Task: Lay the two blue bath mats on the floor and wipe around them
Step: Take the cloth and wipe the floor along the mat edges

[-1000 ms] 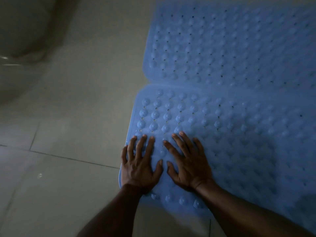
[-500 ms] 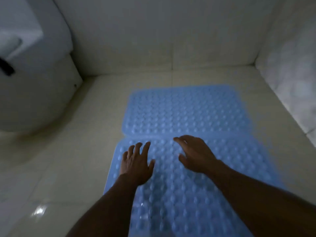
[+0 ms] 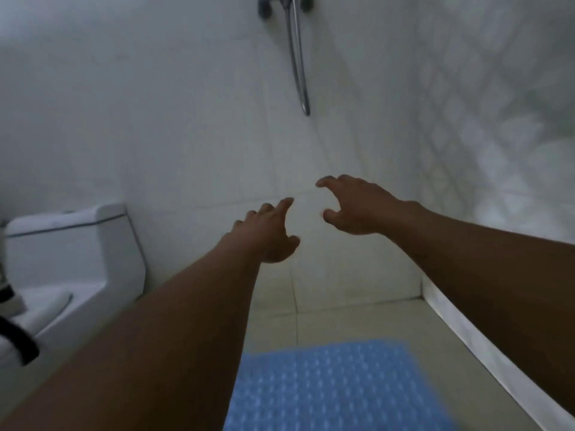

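One blue bath mat (image 3: 326, 387) with a bumpy surface lies flat on the pale floor tiles at the bottom of the view; my left forearm covers its left side. The second mat is out of frame. My left hand (image 3: 267, 234) and my right hand (image 3: 354, 206) are both raised in the air in front of the white tiled back wall, well above the mat. Each has its fingers spread and holds nothing. The view is dim and blurred.
A white toilet (image 3: 71, 269) stands at the left against the wall. A metal shower hose (image 3: 298, 57) hangs from a tap fitting (image 3: 280, 4) at the top. A patterned wall (image 3: 497, 119) closes the right side, with a white skirting (image 3: 485, 349) along the floor.
Both hands have lifted off the near mat, where they pressed flat a second ago. The view has tilted up from the floor to the back wall, leaving only one mat visible.
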The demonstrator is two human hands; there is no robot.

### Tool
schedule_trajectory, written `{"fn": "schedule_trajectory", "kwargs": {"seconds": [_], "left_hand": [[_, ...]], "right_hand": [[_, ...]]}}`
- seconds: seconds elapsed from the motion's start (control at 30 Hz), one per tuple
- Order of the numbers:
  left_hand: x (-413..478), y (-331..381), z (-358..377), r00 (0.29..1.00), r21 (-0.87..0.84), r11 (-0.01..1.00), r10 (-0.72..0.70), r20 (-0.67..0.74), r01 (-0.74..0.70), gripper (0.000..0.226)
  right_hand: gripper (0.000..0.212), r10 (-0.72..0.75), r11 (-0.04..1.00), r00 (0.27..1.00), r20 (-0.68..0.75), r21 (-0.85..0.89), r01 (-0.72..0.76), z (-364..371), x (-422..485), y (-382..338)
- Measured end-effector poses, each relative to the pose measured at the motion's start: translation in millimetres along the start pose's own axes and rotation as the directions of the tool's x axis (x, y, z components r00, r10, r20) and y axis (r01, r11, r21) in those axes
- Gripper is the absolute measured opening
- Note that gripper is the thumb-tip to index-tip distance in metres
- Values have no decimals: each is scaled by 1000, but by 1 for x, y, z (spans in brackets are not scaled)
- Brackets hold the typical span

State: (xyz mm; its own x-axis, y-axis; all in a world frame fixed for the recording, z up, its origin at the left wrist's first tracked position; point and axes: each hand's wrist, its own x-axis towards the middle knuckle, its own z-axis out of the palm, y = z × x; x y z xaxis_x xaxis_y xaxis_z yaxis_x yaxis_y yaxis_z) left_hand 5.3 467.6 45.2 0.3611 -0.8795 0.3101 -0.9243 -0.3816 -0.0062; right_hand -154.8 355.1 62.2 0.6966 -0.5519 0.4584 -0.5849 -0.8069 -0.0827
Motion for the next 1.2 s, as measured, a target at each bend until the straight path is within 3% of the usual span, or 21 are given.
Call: {"fn": "schedule_trajectory", "kwargs": {"seconds": [0.3,0.8,0.97,1.2], "left_hand": [[30,17,-69,995,79,996,52,-80,-46,83],[56,-4,-40,999,134,991,20,32,-24,84],[99,-14,-128,989,115,993,1,145,-18,85],[177,-25,-367,972,19,1000,4,236,-9,82]], "right_hand": [[72,5,1000,995,-96,-10,-6,-73,26,4],[72,8,1000,999,43,16,-9,-30,48,23],[73,61,997,977,206,29,-68,-107,105,28],[72,99,993,950,297,25,-112,-324,223,7]]}}
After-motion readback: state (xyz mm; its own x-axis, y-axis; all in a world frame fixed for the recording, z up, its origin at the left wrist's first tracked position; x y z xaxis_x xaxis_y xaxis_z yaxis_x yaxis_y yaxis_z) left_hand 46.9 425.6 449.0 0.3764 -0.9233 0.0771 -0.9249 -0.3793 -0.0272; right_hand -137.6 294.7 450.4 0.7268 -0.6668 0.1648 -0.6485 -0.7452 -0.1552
